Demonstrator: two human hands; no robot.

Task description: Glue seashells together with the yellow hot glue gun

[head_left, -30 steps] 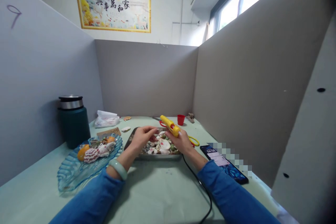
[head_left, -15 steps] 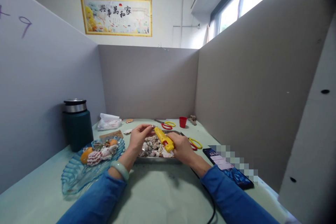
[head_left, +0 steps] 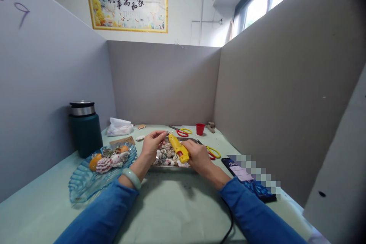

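Seashells (head_left: 167, 155) in white, brown and grey filled the shallow silver metal tray (head_left: 174, 169) beneath both hands, which, I judged, put single pieces within easy reach. From my remote seat I saw the bare right hand (head_left: 197, 155) over the tray's right side, its grip clamped on the yellow plastic glue gun (head_left: 177, 148). The gun slanted above the shells, nozzle end towards the bare left hand (head_left: 152, 146); that angle seemed chosen to bring tip and fingertips together. The left grip had thumb and forefinger drawn close beside the nozzle, but I could not tell whether they pinched something small. A thin black cord (head_left: 230, 223) lay on the pale green worktop (head_left: 183, 206) near the blue right sleeve (head_left: 251, 209), presumably feeding the gun and routed away from the tray. To the left, a translucent blue leaf-shaped dish (head_left: 85, 187) bore a cluster of orange and striped shells (head_left: 107, 163), perhaps separated from the loose ones. Steel scissors with red and yellow handles (head_left: 180, 131) lay beyond the tray, apparently set aside.
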